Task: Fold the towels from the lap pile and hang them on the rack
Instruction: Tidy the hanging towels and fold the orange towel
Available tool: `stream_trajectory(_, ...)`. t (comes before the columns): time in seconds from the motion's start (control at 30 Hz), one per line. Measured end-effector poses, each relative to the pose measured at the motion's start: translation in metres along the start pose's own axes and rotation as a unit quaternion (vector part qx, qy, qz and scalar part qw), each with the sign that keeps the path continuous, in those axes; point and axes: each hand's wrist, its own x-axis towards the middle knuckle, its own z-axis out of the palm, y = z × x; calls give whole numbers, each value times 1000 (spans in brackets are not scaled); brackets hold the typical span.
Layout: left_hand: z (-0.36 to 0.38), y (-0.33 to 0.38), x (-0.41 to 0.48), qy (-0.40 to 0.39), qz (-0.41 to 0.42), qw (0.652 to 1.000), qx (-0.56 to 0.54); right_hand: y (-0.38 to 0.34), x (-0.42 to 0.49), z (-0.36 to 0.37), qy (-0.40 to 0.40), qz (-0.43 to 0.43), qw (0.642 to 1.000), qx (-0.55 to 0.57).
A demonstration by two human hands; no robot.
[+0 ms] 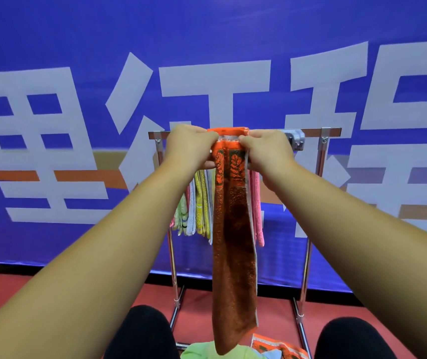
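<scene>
In the middle of the frame a folded orange terry towel [233, 242] hangs as a long narrow strip, from the top rail of the metal rack [310, 130] down almost to the lap at the bottom edge. The left hand [189, 146] and right hand [266, 149] flank its upper end, fingers curled in and clamped on the two side edges just under the fold. Whether the fold already rests on the rail or is only held against it cannot be told from here. The cloth looks light, thick and quite limp. It drapes straight and will sag or unfold wherever it is not held, though its rough pile should grip the rail rather than slide. The best hold is probably where the hands are, pinching all the layers together at both edges near the top, so the pale hem along the right side stays lined up. Behind it, lower on the rack, hang a pink towel [257, 203] and a yellow towel [202, 203]. A green towel [202, 349] and a patterned orange towel [277, 345] lie at the bottom centre.
</scene>
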Motion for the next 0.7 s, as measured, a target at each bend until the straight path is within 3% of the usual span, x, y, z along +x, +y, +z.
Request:
stream_trajectory(0.23,15,2,-5,-30,20,999,11,-1,-8,10,-24,-92,991,-99)
stream_trajectory(0.37,16,-1,-7,-29,39,999,20,1,-9,8,-30,-96,991,-92)
stream_trajectory(0.47,20,0,-10,-4,77,992,98,1,-7,9,-37,-75,996,-30)
stream_trajectory(0.7,22,-5,-11,55,163,979,110,-2,-1,9,-68,-13,988,136)
